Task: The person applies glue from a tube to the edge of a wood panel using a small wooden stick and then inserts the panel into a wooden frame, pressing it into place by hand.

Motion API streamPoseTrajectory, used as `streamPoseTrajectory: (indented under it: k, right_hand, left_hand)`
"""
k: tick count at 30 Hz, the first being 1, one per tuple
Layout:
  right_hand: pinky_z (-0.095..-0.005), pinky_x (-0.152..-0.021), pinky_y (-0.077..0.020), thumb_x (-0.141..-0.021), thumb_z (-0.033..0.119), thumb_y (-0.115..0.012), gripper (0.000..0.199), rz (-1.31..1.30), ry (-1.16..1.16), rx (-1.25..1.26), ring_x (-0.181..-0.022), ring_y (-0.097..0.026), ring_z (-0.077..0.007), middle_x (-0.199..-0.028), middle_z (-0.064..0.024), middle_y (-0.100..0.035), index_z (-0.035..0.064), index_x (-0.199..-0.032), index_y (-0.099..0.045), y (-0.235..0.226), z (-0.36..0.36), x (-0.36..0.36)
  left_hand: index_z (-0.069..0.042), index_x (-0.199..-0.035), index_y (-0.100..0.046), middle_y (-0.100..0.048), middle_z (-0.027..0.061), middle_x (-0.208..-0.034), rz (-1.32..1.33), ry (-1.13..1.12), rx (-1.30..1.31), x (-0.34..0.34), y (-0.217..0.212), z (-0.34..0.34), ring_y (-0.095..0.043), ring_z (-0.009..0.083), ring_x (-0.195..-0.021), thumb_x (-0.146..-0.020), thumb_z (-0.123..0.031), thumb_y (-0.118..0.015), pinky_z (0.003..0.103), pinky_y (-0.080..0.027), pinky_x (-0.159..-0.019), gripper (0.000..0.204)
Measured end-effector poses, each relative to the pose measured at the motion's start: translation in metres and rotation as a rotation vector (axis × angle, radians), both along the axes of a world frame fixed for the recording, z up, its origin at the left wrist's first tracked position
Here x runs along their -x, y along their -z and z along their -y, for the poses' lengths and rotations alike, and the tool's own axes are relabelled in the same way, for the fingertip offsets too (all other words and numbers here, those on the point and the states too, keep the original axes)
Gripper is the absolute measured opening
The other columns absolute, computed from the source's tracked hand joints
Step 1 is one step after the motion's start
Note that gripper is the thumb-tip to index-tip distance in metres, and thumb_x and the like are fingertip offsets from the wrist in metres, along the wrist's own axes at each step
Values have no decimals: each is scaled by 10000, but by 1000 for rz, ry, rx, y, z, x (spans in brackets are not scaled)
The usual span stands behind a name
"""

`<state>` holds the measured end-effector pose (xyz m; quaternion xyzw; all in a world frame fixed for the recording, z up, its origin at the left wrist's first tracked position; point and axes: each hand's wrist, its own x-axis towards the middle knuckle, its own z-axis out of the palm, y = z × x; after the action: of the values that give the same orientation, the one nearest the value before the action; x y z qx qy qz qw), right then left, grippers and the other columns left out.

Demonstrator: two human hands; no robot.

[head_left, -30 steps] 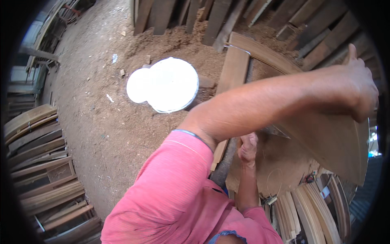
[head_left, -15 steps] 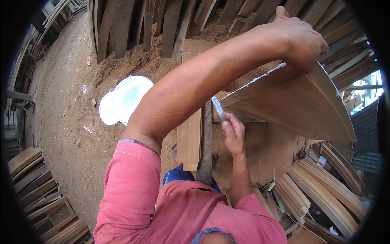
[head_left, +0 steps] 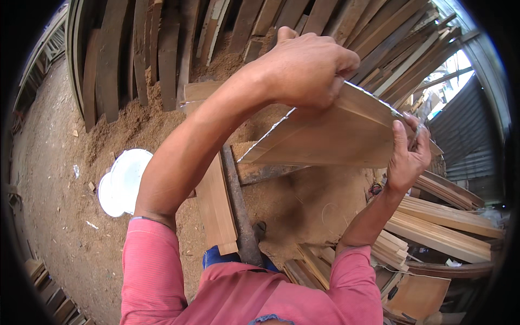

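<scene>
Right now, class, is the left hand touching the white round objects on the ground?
No, the left hand grips the wooden panel, well away from the white round objects.

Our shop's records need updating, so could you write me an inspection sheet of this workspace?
Surface: sawdust-strewn ground; pale boards lie along a dark beam.
Workpiece: wooden panel, with a white substance along two edges.
Clutter: two overlapping white round items and a pale scrap on the ground.
Grips: left grip holds the panel's upper corner; right grip is at its right end, contents unclear.
Cables: thin pale cord by the timber at lower right; what it connects to can't be told.
Surroundings: upright planks ahead, stacked timber and corrugated sheeting at right.
</scene>
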<state>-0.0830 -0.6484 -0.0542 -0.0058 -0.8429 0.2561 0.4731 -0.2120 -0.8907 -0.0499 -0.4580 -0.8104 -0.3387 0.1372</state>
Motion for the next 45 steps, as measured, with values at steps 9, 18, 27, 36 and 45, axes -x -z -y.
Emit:
streamPoseTrajectory:
  k: [9,18,27,36,45]
  right_hand:
    - [-370,-862,-467,-778,120,-789,320,247,-87,-326,-943,-612,-285,-1000,-138,-631,-17,-1053,-696,-31,25,33]
    - [-269,-798,-424,-820,51,-727,169,527,-144,-377,-867,-535,-154,-924,-49,-560,-41,-925,-633,-45,20,39]
    - [-253,-775,-398,-858,50,-718,113,486,-83,-324,-849,-518,-117,-878,-13,-542,-19,-908,-644,-29,8,30]
    - [-339,-924,-403,-858,109,-753,161,376,-90,-191,-971,-553,-186,-983,-66,-626,6,-972,-706,-20,-26,12]
    - [-333,-808,-432,-891,273,-741,263,398,-166,-284,-913,-535,-192,-929,-78,-565,59,-1038,-703,-21,-31,1]
  left_hand:
    - [-94,-867,-563,-602,73,-835,-22,-11,-69,10,9,-3,-587,267,-915,-861,-142,-564,439,-370,-871,49]
    - [-33,-997,-620,-654,142,-933,156,50,-269,8,29,12,-628,278,-837,-847,-374,-705,421,-467,-826,382]
    - [11,-1146,-580,-582,92,-1039,592,-151,-1126,-26,163,77,-526,175,-970,-867,-483,-669,305,-420,-872,574]
    - [-3,-1141,-573,-561,65,-1061,879,-180,-955,-82,301,119,-490,151,-988,-855,-313,-659,304,-383,-900,430]
    - [-39,-1115,-571,-552,55,-1074,1205,-51,-955,-98,356,105,-498,156,-1014,-880,-323,-662,328,-377,-915,380]
